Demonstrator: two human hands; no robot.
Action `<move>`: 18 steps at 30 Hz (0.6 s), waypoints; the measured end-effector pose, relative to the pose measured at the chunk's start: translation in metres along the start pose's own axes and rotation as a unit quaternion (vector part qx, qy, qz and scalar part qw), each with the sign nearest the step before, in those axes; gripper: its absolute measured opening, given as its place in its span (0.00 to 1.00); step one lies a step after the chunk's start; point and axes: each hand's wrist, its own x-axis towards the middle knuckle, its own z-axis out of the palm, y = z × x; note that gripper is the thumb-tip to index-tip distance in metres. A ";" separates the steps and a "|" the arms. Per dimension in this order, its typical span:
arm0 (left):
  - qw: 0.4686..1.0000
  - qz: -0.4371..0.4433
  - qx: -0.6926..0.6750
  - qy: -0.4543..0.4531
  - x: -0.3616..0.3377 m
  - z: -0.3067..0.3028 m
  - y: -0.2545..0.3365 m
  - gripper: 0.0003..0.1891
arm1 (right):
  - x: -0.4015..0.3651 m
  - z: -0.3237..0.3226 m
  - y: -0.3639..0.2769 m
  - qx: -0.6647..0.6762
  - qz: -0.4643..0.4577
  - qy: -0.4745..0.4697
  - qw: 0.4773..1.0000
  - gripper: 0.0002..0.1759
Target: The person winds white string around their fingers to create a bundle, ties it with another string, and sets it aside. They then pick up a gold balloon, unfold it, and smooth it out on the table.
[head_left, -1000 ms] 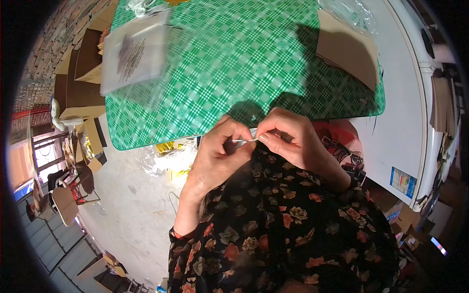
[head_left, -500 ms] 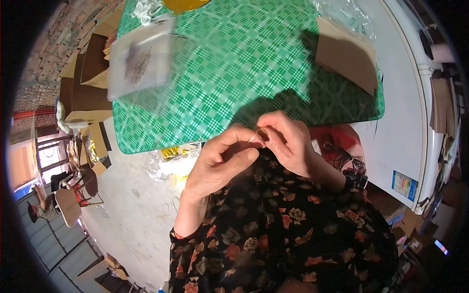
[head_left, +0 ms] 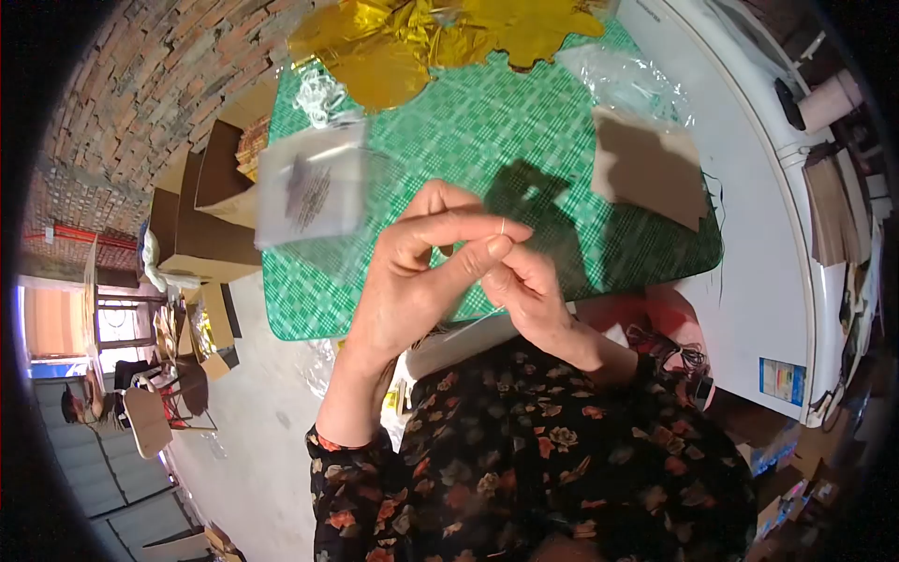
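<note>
My left hand is raised over the near edge of the green checked table, its thumb and forefinger close together. A thin, pale strand shows at the forefinger's tip. Just to the right and slightly lower, my right hand has its fingers bent, its fingertips partly behind the left thumb. What the right fingers hold, if anything, is hidden. A stack of clear plastic bags lies left of the hands, with white string behind it.
Gold foil covers the table's far edge. Brown cardboard and clear plastic wrap lie at the right. Open cardboard boxes stand at the left, a white appliance at the right, and a chair farther off.
The view has tilted up, showing more gold foil. My left hand has risen and its forefinger now extends over the right fingertips. A pale edge now shows below the hands.
</note>
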 end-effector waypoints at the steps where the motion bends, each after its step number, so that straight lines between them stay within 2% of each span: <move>1: 1.000 0.001 -0.018 -0.001 0.005 0.000 0.002 0.08 | 0.002 -0.001 -0.002 0.024 0.018 -0.010 0.999 0.10; 4: 0.994 -0.063 -0.086 0.002 0.017 -0.002 0.013 0.09 | 0.005 0.002 -0.006 0.124 0.095 -0.051 0.986 0.14; 6: 0.996 -0.026 -0.085 0.014 0.027 -0.006 0.007 0.10 | 0.009 0.000 -0.020 0.168 0.150 -0.082 0.971 0.16; 7: 0.989 -0.046 -0.134 0.029 0.032 -0.010 0.009 0.10 | 0.010 -0.002 -0.026 0.189 0.177 -0.098 0.961 0.16; 9: 0.968 -0.085 -0.230 0.060 0.038 -0.021 0.014 0.11 | 0.009 -0.010 -0.025 0.169 0.188 -0.090 0.963 0.18; 10: 0.966 -0.075 -0.233 0.079 0.040 -0.025 0.015 0.13 | 0.009 -0.016 -0.024 0.152 0.184 -0.084 0.968 0.18; 13: 0.953 -0.092 -0.284 0.049 0.040 -0.042 0.013 0.13 | 0.012 -0.029 -0.033 0.074 0.180 -0.074 0.978 0.18; 16: 0.978 -0.119 -0.159 0.069 0.041 -0.039 0.011 0.13 | 0.018 -0.043 -0.049 0.008 0.193 -0.070 0.979 0.16; 18: 0.991 -0.124 -0.009 0.057 0.040 -0.042 0.006 0.14 | 0.026 -0.051 -0.061 -0.106 0.145 -0.068 0.981 0.14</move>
